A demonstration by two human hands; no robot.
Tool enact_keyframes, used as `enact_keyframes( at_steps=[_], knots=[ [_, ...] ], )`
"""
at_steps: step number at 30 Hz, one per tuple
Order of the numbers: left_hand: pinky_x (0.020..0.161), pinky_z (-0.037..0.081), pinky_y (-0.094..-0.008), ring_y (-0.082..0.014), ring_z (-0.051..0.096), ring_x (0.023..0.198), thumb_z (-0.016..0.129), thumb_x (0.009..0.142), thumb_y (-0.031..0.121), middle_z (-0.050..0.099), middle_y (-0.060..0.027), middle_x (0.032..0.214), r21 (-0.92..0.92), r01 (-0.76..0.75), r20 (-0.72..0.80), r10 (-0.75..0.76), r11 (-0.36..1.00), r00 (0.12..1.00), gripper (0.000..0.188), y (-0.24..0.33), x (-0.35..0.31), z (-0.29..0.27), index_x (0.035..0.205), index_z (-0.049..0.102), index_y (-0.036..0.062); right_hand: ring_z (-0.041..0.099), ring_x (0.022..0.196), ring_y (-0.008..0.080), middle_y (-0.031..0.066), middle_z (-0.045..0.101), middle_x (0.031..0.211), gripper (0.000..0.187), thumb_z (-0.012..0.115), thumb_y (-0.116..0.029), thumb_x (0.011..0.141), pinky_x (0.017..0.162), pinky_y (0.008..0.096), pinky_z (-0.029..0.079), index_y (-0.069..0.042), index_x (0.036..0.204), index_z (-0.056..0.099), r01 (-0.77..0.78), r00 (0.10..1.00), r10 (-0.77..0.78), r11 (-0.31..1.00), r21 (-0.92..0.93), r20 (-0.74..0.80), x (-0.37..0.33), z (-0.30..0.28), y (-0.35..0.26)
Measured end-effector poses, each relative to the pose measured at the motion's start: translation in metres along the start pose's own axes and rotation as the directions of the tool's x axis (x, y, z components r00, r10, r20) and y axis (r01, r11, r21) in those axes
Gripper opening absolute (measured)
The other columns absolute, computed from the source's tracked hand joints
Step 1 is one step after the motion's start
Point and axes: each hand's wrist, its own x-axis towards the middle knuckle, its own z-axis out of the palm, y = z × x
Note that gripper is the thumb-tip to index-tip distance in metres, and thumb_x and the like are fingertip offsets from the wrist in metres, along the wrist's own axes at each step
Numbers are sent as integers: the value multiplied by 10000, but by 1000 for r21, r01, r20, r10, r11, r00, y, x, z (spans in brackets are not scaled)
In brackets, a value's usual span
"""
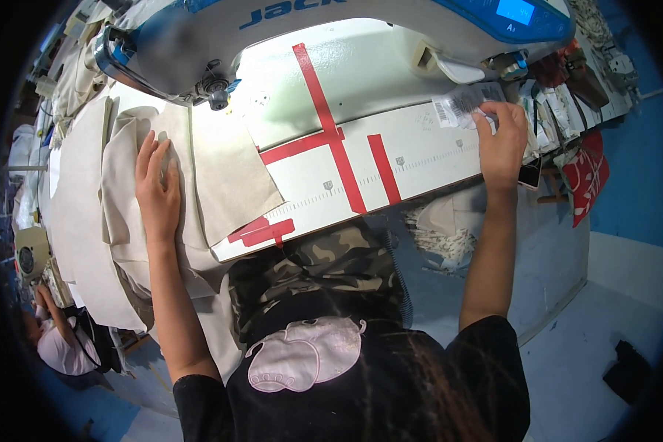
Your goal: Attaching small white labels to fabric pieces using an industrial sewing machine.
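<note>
Spread over pale beige fabric [224, 169] on the left of the sewing table, my left hand [159, 180] lies with its fingers stretched out. The cloth is in several layers, folded beneath my palm and hanging over the front edge. At the table's right end, my right hand [502, 136] pinches at the lower edge of a small clear plastic packet [460, 107] with a barcode sticker. A whitish bit shows between thumb and forefinger; I cannot tell whether it is part of the packet. The sewing machine [191, 55] stands beyond the fabric, its needle area partly hidden.
Red tape strips [350, 177] and a printed ruler scale mark the white tabletop [427, 173]. Folded cloth pieces and small items [549, 118] crowd the right end. A red patterned cloth [588, 177] hangs there. Another person [66, 342] sits at the far left.
</note>
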Motion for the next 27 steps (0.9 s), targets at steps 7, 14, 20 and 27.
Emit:
enact_keyframes(
  at_steps=[7, 14, 20, 27],
  knots=[
    [1142, 469, -401, -316, 516, 1407, 603, 978, -14, 513, -137, 1543, -5, -23, -6, 23, 1000, 1000, 358, 3, 1, 0, 1329, 655, 28, 642, 935, 319, 124, 648, 985, 107, 768, -13, 847, 838, 416, 513, -19, 934, 706, -27, 997, 35, 992, 125, -62, 1, -2, 0],
    [1150, 444, -397, -325, 522, 1402, 607, 956, -30, 542, -147, 1518, -34, -38, -32, 37, 999, 999, 370, -1, 0, 0, 1318, 660, 29, 659, 869, 252, 111, 653, 979, 95, 738, -33, 914, 771, 357, 543, -20, 1003, 705, -75, 989, 78, 997, 34, -127, 13, -21, -15],
    [1056, 501, -364, -302, 616, 1295, 608, 946, -44, 643, -154, 1397, -110, -88, -254, 58, 990, 966, 333, 7, -3, -13, 1257, 698, 33, 604, 927, 141, 82, 617, 1075, 95, 700, 20, 952, 842, 278, 525, 45, 1030, 652, -154, 985, 171, 854, 498, 13, -17, -33, -63],
    [851, 540, -288, -138, 665, 965, 578, 1073, 242, 698, -104, 1158, -789, 392, 369, -146, 473, 918, 325, 88, -9, -25, 1205, 682, -37, 667, 952, 232, 132, 654, 1058, 149, 705, 111, 870, 795, 323, 587, 26, 985, 661, 28, 975, -144, 837, 546, 170, -48, 3, -187]
  ],
)
